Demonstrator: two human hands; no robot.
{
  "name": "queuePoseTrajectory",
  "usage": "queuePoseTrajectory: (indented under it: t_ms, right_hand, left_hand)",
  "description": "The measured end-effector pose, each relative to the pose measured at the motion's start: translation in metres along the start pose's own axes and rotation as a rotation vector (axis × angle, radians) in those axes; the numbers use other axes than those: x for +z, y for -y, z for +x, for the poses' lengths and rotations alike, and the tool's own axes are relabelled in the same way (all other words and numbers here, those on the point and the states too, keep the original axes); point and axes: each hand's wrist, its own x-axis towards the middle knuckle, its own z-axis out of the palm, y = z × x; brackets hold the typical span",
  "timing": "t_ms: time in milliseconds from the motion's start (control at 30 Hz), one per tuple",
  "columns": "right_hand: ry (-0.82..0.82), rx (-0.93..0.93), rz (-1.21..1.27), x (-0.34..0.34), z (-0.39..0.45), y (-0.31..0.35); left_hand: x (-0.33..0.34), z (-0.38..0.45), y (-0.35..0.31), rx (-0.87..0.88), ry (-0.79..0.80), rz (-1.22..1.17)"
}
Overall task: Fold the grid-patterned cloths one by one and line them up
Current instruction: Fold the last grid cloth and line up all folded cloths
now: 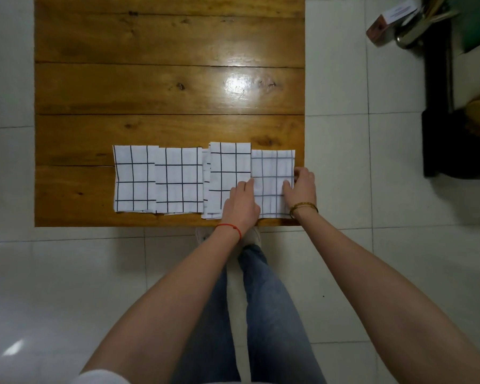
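Several folded white cloths with black grid lines lie side by side in a row near the front edge of the wooden table (166, 87). From the left: the first cloth (133, 178), the second cloth (179, 180), the third cloth (227, 173), and the rightmost cloth (272, 173) with fainter grey lines. My left hand (240, 205) rests flat where the third and rightmost cloths meet. My right hand (301, 187) lies on the rightmost cloth's right edge, fingers touching that edge.
The rightmost cloth reaches almost to the table's right edge. White tiled floor surrounds the table. A dark stand with a box, metal items and a green object (438, 79) stands at the right. My legs and shoes (254, 235) are below the table's front edge.
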Motion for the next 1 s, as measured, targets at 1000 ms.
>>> queuePoseTrajectory:
  t_ms: [1000]
  right_hand:
    - [0.020, 0.012, 0.060, 0.059, -0.047, 0.071]
  left_hand:
    - [-0.069, -0.038, 0.135, -0.078, -0.094, -0.287]
